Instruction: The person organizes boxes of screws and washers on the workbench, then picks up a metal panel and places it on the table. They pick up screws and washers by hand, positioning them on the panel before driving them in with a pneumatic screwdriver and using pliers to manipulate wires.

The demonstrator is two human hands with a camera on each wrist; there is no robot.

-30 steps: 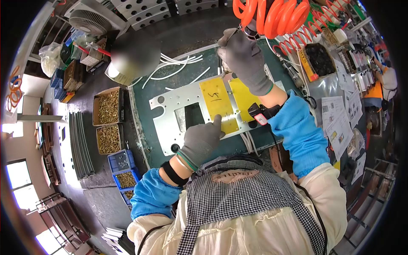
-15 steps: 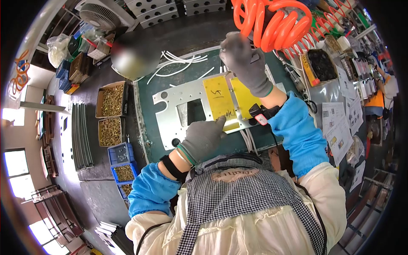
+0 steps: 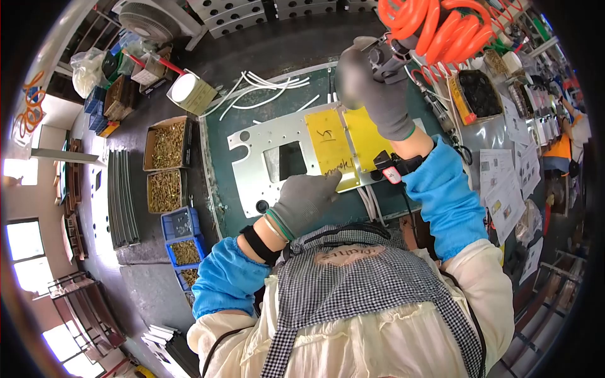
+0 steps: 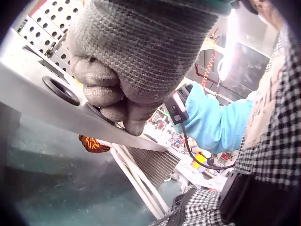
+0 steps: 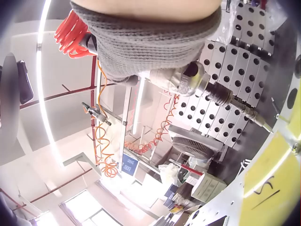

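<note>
A silver metal plate (image 3: 249, 179) with cutouts lies on the green bench mat. Yellow panels (image 3: 322, 143) with black handwriting cover part of it. My gloved left hand (image 3: 304, 200) rests at the plate's near edge, its index finger extended onto the yellow panel. In the left wrist view its other fingers (image 4: 101, 94) are curled close over the plate's edge, with nothing visible in them. My gloved right hand (image 3: 389, 104) grips an air screwdriver (image 5: 221, 94) above the far side of the plate. The screwdriver's slim tip points down near the far edge of the yellow panel.
An orange coiled hose (image 3: 441, 28) hangs by my right hand. White tubes (image 3: 271, 88) lie behind the plate. At left stand boxes of small brass-coloured parts (image 3: 167, 145) and blue bins (image 3: 179, 220). A box of black parts (image 3: 476, 94) and printed sheets (image 3: 504, 189) are at right.
My right hand has come down toward me, then shifted slightly right with the screwdriver, and the orange hose has swung right. My left index finger stays at the near end of the yellow panel.
</note>
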